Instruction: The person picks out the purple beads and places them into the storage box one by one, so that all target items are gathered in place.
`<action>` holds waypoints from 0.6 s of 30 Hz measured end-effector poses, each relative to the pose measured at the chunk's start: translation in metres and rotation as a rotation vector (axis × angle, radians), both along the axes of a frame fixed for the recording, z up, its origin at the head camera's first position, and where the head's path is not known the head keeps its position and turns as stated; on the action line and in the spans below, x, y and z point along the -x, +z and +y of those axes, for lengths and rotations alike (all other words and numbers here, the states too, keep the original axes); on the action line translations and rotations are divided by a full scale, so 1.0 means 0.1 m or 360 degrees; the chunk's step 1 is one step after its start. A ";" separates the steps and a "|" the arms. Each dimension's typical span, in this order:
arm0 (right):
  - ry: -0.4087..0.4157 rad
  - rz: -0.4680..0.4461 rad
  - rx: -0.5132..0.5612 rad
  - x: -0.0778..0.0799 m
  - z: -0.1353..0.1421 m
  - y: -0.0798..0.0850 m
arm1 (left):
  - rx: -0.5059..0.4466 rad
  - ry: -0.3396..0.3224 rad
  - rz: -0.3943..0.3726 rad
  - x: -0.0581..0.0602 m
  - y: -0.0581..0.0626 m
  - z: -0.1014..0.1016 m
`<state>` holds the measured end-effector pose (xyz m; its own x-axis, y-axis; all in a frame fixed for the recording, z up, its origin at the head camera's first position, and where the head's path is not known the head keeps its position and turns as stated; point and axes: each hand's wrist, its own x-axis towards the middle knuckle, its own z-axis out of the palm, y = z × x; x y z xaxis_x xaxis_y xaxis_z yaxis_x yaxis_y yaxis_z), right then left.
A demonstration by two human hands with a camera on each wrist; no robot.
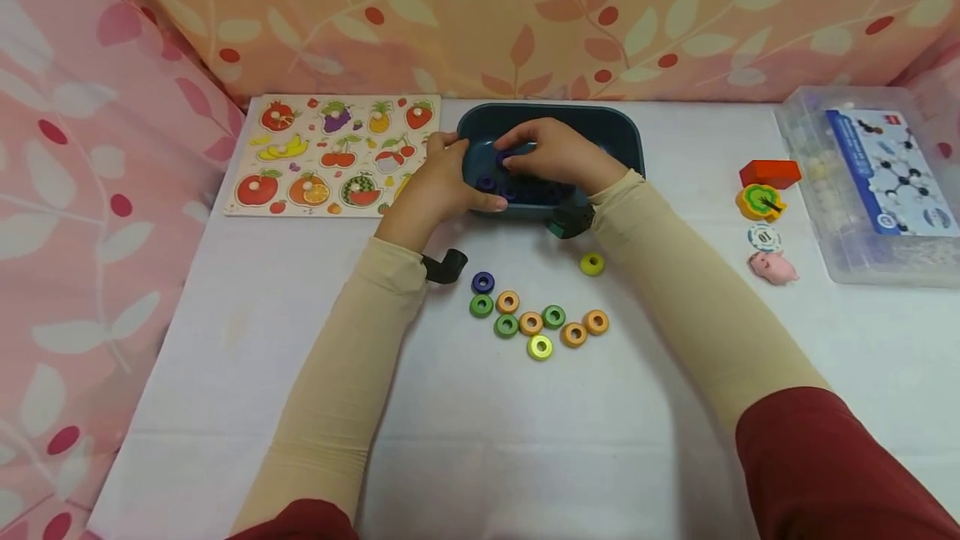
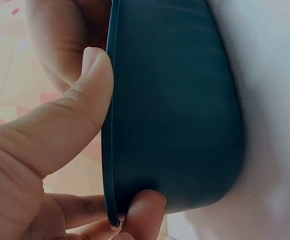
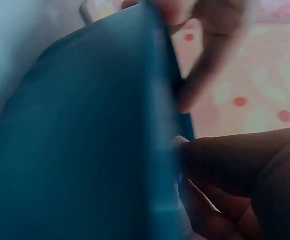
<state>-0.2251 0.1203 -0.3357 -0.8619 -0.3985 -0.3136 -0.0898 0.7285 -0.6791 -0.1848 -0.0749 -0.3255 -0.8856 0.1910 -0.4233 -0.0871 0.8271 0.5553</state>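
A dark teal plastic tub (image 1: 626,130) stands at the back of the table. My left hand (image 1: 435,187) grips its left end, the thumb over the near rim; in the left wrist view a fingertip (image 2: 147,207) presses the outer wall. Inside the tub, my right hand (image 1: 555,158) pinches a purple ring (image 1: 503,158) between thumb and fingers. Several more purple rings (image 1: 486,183) lie on the tub floor below it. The right wrist view is blurred, with the tub wall (image 3: 85,130) covering much of it.
Before the tub lie a purple ring (image 1: 483,282) and several green rings (image 1: 506,325), orange rings (image 1: 574,334) and yellow rings (image 1: 539,347). A fruit puzzle board (image 1: 300,165) is back left. At right are a red block (image 1: 770,173), a pig figure (image 1: 773,267) and a clear case (image 1: 862,261).
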 end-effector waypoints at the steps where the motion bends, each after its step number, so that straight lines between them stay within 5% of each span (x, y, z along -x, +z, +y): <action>1: 0.0009 0.0001 -0.0010 0.02 -0.02 -0.02 | -0.0004 -0.0008 0.0009 0.00 0.00 0.00; 8: -0.0044 0.0012 -0.0009 -0.06 0.06 0.03 | -0.0029 -0.0011 0.0032 -0.01 0.01 0.00; 13: -0.0036 -0.0127 0.0199 -0.38 0.14 0.17 | -0.0016 0.0019 0.0039 -0.02 0.01 -0.01; 18: 0.0167 -0.0252 0.0333 -0.78 0.11 0.16 | -0.0042 -0.0012 0.0092 -0.02 -0.03 -0.02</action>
<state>-0.1467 0.1310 -0.3199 -0.7594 -0.5532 -0.3426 -0.0380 0.5634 -0.8253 -0.1828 -0.0767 -0.3281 -0.9070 0.2080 -0.3662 -0.0482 0.8125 0.5809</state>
